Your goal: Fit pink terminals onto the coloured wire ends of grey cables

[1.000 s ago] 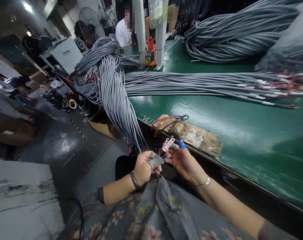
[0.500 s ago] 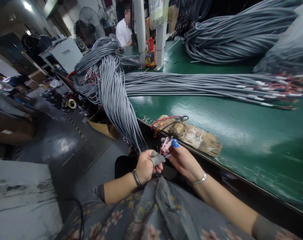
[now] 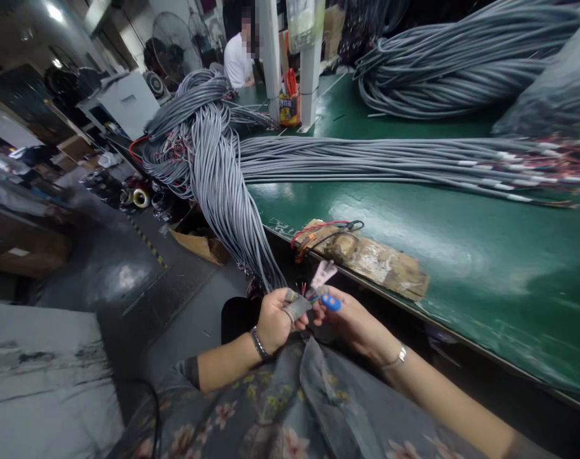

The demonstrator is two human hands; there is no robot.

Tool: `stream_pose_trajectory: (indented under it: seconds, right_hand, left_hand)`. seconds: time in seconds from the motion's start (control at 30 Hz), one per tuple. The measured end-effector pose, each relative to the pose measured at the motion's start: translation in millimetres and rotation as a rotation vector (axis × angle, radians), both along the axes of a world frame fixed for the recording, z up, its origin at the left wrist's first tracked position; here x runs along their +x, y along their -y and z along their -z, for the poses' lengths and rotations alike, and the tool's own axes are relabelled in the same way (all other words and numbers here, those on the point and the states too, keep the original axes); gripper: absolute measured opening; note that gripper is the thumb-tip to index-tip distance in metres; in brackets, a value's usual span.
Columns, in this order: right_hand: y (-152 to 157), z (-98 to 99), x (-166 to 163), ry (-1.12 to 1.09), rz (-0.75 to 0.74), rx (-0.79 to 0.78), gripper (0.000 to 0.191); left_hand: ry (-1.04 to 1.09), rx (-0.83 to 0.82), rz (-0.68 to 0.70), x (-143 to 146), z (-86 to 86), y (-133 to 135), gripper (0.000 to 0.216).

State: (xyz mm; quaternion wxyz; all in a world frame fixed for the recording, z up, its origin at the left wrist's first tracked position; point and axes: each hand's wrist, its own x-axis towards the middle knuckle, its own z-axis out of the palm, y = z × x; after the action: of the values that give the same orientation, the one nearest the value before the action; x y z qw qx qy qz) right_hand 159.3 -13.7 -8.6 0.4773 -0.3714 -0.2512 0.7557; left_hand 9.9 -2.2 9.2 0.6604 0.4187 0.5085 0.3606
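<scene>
My left hand point(image 3: 276, 320), with grey wraps on its thumb and finger, is closed around the end of a cable that is mostly hidden in it. Thin coloured wires point(image 3: 303, 290) fan out from its fingertips. Close on the right, my right hand point(image 3: 352, 324), a blue cover on its thumb, pinches at these wires. A pale pink clip point(image 3: 323, 273) stands above the fingertips, its handles pointing up and its lower end at the wires; whether it grips them I cannot tell.
Grey cables point(image 3: 223, 172) hang over the edge of the green table point(image 3: 466, 229), and more lie along it. A worn wooden block point(image 3: 380, 261) with red and black leads sits at the near edge. Behind are a cable coil point(image 3: 452, 70) and a co-worker point(image 3: 237, 60). An open carton point(image 3: 199, 242) stands below.
My right thumb has come down from beside the clip onto the wires. The clip now stands free of the thumb, tilted up. My left hand has barely moved.
</scene>
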Motion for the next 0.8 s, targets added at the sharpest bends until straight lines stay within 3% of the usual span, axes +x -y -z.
stream_pose_trajectory:
  seconds: [0.17, 0.43, 0.8]
  right_hand:
    - [4.2, -2.6, -4.5, 0.177, 0.086, 0.034, 0.040]
    - [3.7, -8.2, -0.5, 0.319, -0.019, 0.146, 0.038]
    - [7.5, -9.9, -7.3, 0.266, 0.084, 0.059, 0.041]
  left_hand:
    - [-0.032, 0.025, 0.097, 0.3, -1.8, -2.3, 0.043]
    - [0.003, -0.155, 0.374, -8.2, 9.8, -9.1, 0.046]
    - [0.029, 0.022, 0.170, -2.9, -0.2, -0.2, 0.048]
